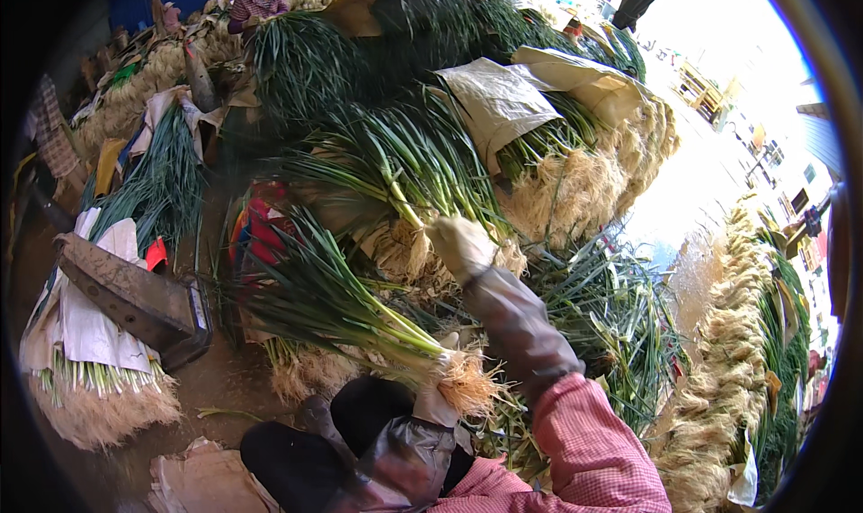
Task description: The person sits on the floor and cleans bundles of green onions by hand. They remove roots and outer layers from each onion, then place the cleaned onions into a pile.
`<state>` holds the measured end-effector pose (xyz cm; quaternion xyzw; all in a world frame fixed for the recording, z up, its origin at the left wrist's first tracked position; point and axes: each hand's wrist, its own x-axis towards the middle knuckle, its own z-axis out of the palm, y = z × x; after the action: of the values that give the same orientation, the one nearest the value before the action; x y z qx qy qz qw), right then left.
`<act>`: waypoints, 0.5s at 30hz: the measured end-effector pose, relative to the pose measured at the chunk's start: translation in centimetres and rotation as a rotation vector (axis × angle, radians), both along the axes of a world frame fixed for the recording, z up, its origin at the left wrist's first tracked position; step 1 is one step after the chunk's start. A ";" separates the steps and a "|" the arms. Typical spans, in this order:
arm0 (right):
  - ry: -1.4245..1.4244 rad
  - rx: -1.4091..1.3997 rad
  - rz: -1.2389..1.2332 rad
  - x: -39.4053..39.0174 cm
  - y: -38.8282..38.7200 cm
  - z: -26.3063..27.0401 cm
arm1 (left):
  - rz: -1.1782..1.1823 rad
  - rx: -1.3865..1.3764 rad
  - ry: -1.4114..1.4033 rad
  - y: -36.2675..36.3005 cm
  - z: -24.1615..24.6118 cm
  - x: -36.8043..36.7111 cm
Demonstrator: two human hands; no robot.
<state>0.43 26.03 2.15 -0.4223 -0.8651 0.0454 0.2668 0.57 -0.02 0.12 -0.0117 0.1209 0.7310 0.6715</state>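
Note:
My left hand (435, 395), in a pale glove, grips a bunch of long green onion-like plants (377, 311) just behind their stringy roots, above my knees. The roots point right and the leaves spread to the upper left. My right hand (462, 246), gloved as well, reaches forward to the root end of a heap of the same plants (431, 169). Its fingers are closed around the base of some stalks, as far as the blur shows. Dark sleeve covers reach over both forearms.
Wrapped bundles with pale roots (559, 189) lie beyond my right hand. Loose leaves (600, 311) are piled to the right, beside a long row of roots (708, 351). At the left stand a dirty metal piece (128, 297) and a wrapped bundle (101, 398). Another person (259, 4) works far back.

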 end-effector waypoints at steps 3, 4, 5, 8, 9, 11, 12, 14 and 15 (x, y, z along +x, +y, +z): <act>-0.456 -0.039 -0.121 -7.2 3.5 0.5 | 0.035 -0.006 -0.056 -0.1 -0.5 -1.0; -0.543 -0.090 -0.117 -8.4 4.4 0.7 | 0.079 -0.029 -0.048 0.0 -0.5 -1.2; -0.540 -0.200 -0.162 -8.7 4.7 0.9 | 0.123 -0.038 -0.010 0.1 -0.5 -1.4; -0.131 -0.663 -0.121 -5.5 3.0 1.0 | 0.106 -0.019 -0.085 0.1 -0.1 -2.1; 0.032 -0.764 -0.057 -3.1 2.0 1.2 | 0.096 -0.030 -0.081 0.2 0.1 -2.2; 0.808 -0.971 0.328 2.3 -2.3 0.5 | 0.057 -0.032 -0.131 0.3 0.6 -2.1; 0.950 -1.078 0.450 4.9 -4.6 0.0 | 0.050 -0.037 -0.132 0.4 0.8 -2.0; 0.974 -1.263 0.377 8.3 -9.3 -1.6 | 0.026 -0.013 -0.127 0.3 1.1 -1.5; 0.947 -1.321 0.374 9.4 -11.2 -2.3 | 0.004 -0.076 -0.089 0.4 1.2 -1.3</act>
<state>9.81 14.85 -0.19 -0.2776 -0.5125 0.7599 0.2879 -0.69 0.34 1.28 -0.0697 0.1187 0.7261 0.6737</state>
